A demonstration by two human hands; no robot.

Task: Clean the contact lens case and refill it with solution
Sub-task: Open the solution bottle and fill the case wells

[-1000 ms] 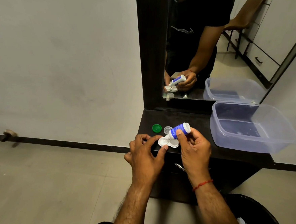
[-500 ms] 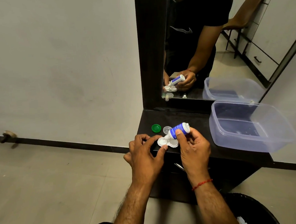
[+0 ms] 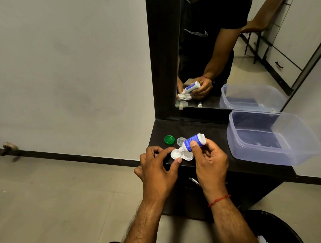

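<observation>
Right hand [image 3: 210, 161] is clamping the tipped bottle [image 3: 192, 142], nozzle aiming into the case [image 3: 181, 155] on the counter [image 3: 204, 129]; left hand [image 3: 157, 167] fingers are pinching the case edge, steadying it for filling.

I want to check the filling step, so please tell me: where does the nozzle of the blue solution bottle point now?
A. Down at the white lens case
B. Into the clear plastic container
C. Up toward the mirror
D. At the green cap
A: the right hand tilts the solution bottle so its nozzle points down at the white lens case, which the left hand steadies at the counter edge.
</observation>
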